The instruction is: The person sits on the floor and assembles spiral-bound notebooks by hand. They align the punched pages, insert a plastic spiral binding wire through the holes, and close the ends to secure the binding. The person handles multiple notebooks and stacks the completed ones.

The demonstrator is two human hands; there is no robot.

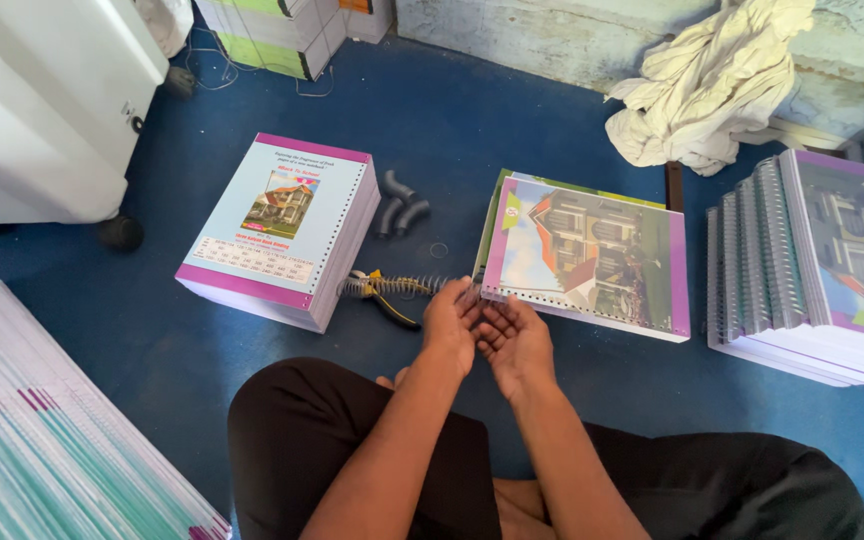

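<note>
The left hand (449,318) pinches the near end of a wire spiral (397,286) at the punched corner of the notebook (592,255); the fingers are closed on the coil. The right hand (517,338) sits just beside it, palm up and fingers half curled, under the notebook's near edge; whether it grips anything cannot be told. The spiral's long axis runs leftward from the hands, in line with the notebook's row of holes, which continues to the right; the left hand is the nearer one to the coil. Yellow-handled pliers (387,298) lie touching the spiral. Farther left stands a stack of punched pages (282,230), farther right a pile of bound notebooks (812,265), all on the blue floor (472,130).
</note>
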